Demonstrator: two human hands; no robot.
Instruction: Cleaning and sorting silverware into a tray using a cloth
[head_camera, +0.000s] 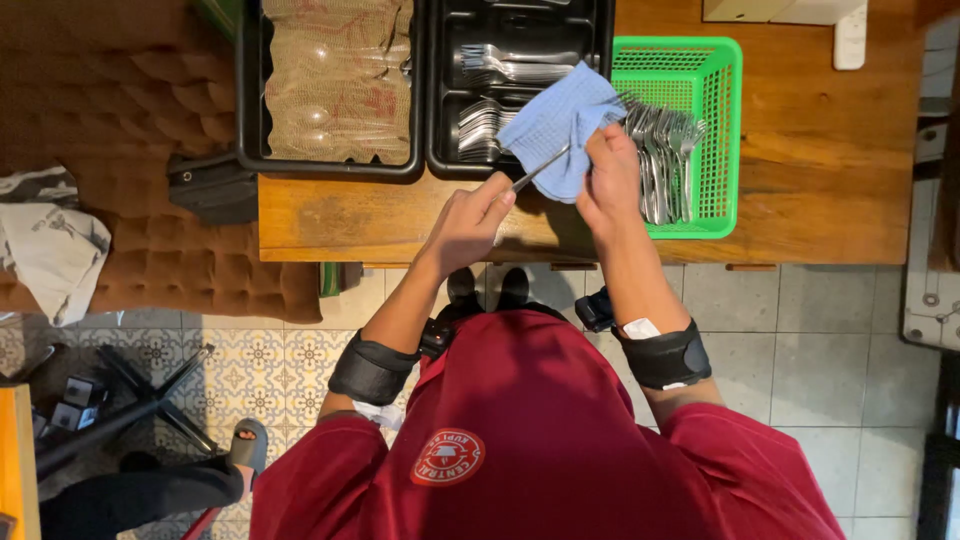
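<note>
The left hand (468, 215) was closed around the handle of a piece of cutlery (540, 167), fingers curled tight on the metal; the working end was buried in cloth, so whether it was a fork or a spoon could not be told. The right hand (607, 180) was clamped on a blue cloth (555, 125), pinching the fabric around the far end of that utensil. The two grips sat near each other, with the bare stretch of handle running between them, slanting up from the left grip into the cloth.

Just beyond the right hand's grip stood a green plastic basket (720, 70) with a bunch of forks (668, 160) lying in it, their tines pointing away from the hand. Past the cloth, on the far side of both grips, was a black cutlery tray (600, 30) holding more forks. To the left of it sat a second black tray (250, 100) filled with wrapped spoons. Everything rested on a wooden table (820, 180), its near edge just under the left hand. Both forearms wore black wrist bands (668, 357).
</note>
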